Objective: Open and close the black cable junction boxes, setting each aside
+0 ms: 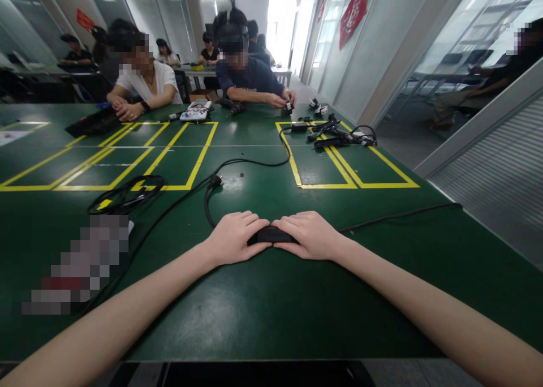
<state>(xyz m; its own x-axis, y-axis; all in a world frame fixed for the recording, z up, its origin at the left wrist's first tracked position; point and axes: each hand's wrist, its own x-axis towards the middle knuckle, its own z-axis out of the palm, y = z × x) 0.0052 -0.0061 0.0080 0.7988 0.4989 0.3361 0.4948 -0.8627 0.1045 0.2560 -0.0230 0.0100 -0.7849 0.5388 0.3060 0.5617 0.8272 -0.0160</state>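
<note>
So the black brick (272, 235) sits right between the two hands, long side running left to right, its left end tucked into the left hand (235, 239) and its right end into the right hand (311, 236), with just the middle showing. Can't tell if it's resting on the green table (271, 308) or held slightly above. The near table edge is well apart from it, with a stretch of green surface in between, and more green runs off to the far side up to the yellow tape (328, 186). The right edge is well off too, and a black cord (399, 216) trails from beside the right hand out to it. Left side's busier: a short lead with a plug (215, 180) stands just past the left hand, a long cable (176, 202) snakes by on its left, then a coiled cable (127, 196) and some pixelated-out item (85, 268) further left. As for the hands, both are curled mostly closed around the brick, gripping an end each, thumbs along the near side, fingers over the top and far side, index fingertips almost meeting in the middle.
</note>
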